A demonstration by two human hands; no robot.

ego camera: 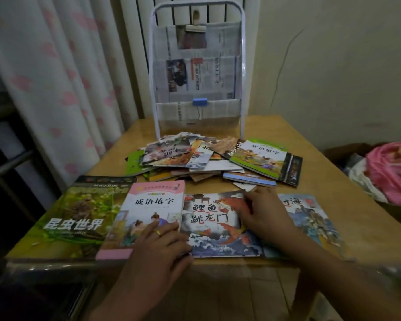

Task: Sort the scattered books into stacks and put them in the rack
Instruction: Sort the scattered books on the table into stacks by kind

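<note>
Along the table's near edge lie a green insect book (77,218), a pink book (148,209), a carp picture book (213,225) and a blue sea picture book (310,216). My left hand (162,244) rests flat over the seam between the pink book and the carp book, fingers straight. My right hand (264,216) lies on the carp book's right edge, fingertips at its top right corner. A scattered pile of books (206,158) sits mid-table, a green book (262,156) on its right side. The white-framed rack (196,72) with clear pockets stands behind.
The wooden table (310,181) has bare surface on the right. Newspapers and a blue binder clip (200,101) fill the rack's pockets. A curtain (56,77) hangs at left, a pink bundle (391,167) sits in a box at right.
</note>
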